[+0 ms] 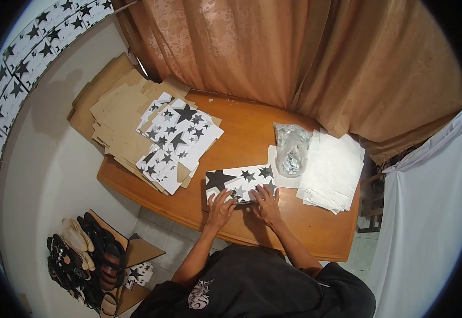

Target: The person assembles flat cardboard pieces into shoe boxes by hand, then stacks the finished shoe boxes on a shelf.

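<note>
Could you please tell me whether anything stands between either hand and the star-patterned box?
Nothing visible does: the left hand and right hand already touch the box, and the plastic bag sits off to the right.

a brown wooden table (pixel 241 127) with a curved edge bears everything here. directly under the fingers of the left hand (pixel 220 212) and right hand (pixel 267 208) lies a white box (pixel 247 177) with black and grey stars, near the front edge. left of the fingers and farther back, a loose pile of flat brown cardboard (pixel 117 114) carries star-printed pieces (pixel 180 132). right of the fingers are white sheets (pixel 334 167), with a clear plastic bag (pixel 293 146) at their left side.
</note>
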`<action>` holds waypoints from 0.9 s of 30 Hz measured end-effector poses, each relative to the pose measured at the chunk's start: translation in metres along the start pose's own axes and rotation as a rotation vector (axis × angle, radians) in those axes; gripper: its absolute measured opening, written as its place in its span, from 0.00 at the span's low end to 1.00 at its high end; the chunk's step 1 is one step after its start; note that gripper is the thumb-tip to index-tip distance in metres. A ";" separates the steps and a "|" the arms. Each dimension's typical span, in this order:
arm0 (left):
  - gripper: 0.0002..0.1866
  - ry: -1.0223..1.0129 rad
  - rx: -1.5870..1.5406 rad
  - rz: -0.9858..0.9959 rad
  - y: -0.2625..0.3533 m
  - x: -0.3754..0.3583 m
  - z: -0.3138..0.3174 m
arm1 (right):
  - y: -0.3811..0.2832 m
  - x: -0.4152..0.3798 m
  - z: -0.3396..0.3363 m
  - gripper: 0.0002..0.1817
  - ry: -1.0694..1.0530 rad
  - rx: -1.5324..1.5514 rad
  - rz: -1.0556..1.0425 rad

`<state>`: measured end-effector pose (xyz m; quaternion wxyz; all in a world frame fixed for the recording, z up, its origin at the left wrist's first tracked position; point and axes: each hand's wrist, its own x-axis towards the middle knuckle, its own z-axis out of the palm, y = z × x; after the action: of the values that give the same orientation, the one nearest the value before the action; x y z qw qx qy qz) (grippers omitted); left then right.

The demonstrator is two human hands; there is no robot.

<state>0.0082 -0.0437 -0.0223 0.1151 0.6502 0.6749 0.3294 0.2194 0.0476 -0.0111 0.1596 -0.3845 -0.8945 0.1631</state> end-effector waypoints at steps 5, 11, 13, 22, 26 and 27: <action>0.12 0.023 0.008 0.001 0.003 -0.005 0.009 | 0.006 -0.010 0.030 0.33 0.068 -0.143 -0.064; 0.12 0.055 0.057 0.016 -0.001 -0.004 0.014 | -0.005 -0.007 0.027 0.29 0.110 -0.113 -0.099; 0.12 0.075 0.052 0.025 -0.001 -0.005 0.016 | -0.004 -0.003 0.026 0.27 0.128 -0.080 -0.198; 0.14 0.093 0.055 0.047 -0.002 -0.008 0.019 | -0.004 0.002 0.040 0.23 0.210 -0.047 -0.402; 0.14 0.109 0.045 0.033 -0.002 -0.009 0.023 | 0.000 0.004 0.038 0.22 0.256 -0.089 -0.451; 0.14 0.110 0.043 0.030 -0.001 -0.009 0.023 | -0.003 0.003 0.036 0.20 0.227 -0.096 -0.426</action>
<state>0.0215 -0.0453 -0.0425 0.0588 0.6435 0.6775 0.3515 0.2008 0.0422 -0.0416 0.2712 -0.2105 -0.9384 0.0389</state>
